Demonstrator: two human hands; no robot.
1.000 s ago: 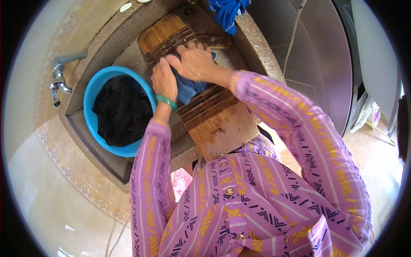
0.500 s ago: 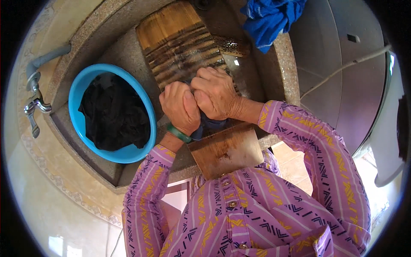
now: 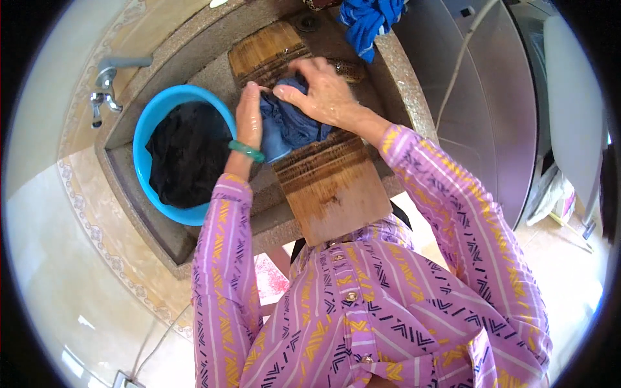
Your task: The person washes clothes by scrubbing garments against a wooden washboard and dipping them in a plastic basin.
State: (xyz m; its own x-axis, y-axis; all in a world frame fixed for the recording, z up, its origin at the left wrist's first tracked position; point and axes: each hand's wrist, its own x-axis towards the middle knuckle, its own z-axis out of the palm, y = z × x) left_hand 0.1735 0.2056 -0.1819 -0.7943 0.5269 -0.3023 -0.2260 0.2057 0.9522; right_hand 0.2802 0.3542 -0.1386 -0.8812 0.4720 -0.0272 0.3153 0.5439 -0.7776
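A wet, dark blue cloth [image 3: 294, 123] lies bunched across the ridged middle of a wooden washboard [image 3: 336, 194]. My left hand [image 3: 249, 119], a green bangle [image 3: 246, 151] at its wrist, is against the cloth's left edge, seen edge-on with its fingers held straight. Over the cloth's far right side, my right hand [image 3: 323, 94] is open, its thumb spread away from curved fingers. Part of the cloth is hidden under that hand. Left of the board, a light blue basin [image 3: 141, 161] holds dark, soaked clothes [image 3: 191, 155].
The board leans in a speckled stone sink [image 3: 123, 187]. A metal tap [image 3: 103, 100] juts from the wall at left. Bright blue fabric [image 3: 365, 26] hangs over the sink's far right rim, and a brown scrubbing brush [image 3: 348, 70] lies beside the board. A grey appliance [image 3: 472, 110] stands at right.
Both hands were closed together on the bunched cloth; now they are apart and their fingers have loosened. More of the cloth shows. The whole view has shifted, with the basin appearing farther right.
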